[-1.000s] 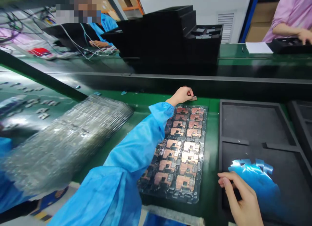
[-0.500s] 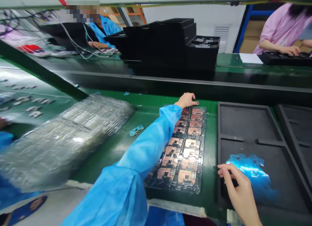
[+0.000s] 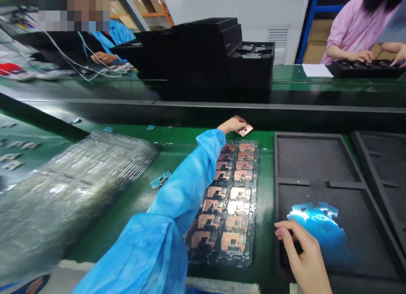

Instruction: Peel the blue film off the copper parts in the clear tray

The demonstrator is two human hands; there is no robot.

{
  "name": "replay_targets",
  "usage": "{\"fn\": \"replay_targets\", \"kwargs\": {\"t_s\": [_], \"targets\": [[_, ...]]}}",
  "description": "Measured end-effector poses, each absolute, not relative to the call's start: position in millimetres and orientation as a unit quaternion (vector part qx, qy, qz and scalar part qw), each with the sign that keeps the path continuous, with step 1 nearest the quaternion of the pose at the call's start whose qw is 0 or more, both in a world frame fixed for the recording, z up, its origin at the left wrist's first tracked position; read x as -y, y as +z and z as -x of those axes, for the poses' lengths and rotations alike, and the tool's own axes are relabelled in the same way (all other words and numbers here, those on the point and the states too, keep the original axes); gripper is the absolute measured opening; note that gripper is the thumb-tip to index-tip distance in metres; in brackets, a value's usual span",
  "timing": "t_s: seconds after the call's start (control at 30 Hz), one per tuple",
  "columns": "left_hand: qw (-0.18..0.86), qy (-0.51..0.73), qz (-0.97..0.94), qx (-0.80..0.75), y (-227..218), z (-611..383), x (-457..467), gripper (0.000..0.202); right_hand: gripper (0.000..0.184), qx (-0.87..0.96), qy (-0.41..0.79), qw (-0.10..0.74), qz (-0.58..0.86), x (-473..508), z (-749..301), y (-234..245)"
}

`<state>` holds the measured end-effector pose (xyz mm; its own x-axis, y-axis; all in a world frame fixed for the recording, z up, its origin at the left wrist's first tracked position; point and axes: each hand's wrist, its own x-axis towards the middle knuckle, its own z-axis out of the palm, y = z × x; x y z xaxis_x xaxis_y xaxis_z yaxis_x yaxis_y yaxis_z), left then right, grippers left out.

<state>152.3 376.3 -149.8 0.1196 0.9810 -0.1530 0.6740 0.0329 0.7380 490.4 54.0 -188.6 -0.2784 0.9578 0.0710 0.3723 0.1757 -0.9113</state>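
My left hand [image 3: 233, 125], in a blue sleeve, reaches to the far end of a clear blister tray [image 3: 256, 201] filled with several copper-coloured parts. Its fingers pinch one small copper part [image 3: 245, 130], held tilted just above the tray's far edge. My right hand [image 3: 301, 256] rests at the near left edge of a black foam tray [image 3: 317, 163], fingers loosely curled with nothing in them, next to a pile of shiny blue film pieces [image 3: 320, 226] lying in the tray's near compartment.
A tall stack of clear blister trays [image 3: 72, 188] lies at the left on the green bench. A loose blue film scrap [image 3: 160, 179] sits beside it. Black trays [image 3: 222, 53] are piled beyond the belt [image 3: 190, 110]. Other people work at the far side.
My left hand lifted a copper part out of the tray's far end and now holds it tilted. My right hand stayed at the foam tray's edge.
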Motion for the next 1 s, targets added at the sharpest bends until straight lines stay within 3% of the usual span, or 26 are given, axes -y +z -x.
{"fn": "replay_targets", "kwargs": {"t_s": [0.23, 0.43, 0.67, 1.0], "targets": [[0.459, 0.367, -0.537, -0.605, -114.8, -155.1, -310.3, 0.028, 0.03, 0.66, 0.415, 0.37, 0.505, -52.2, -486.2, -186.2], [0.546, 0.417, -0.463, -0.56, -72.6, -166.3, -211.2, 0.023, 0.033, 0.665, 0.416, 0.344, 0.516, -53.2, -493.7, -190.3], [0.533, 0.386, -0.468, -0.59, -36.4, -181.5, -142.3, 0.021, 0.04, 0.663, 0.425, 0.335, 0.518, -57.0, -494.7, -191.4], [0.529, 0.373, -0.504, -0.573, -24.9, -184.6, -114.5, 0.024, 0.044, 0.65, 0.433, 0.352, 0.517, -59.9, -492.5, -188.4]]}}
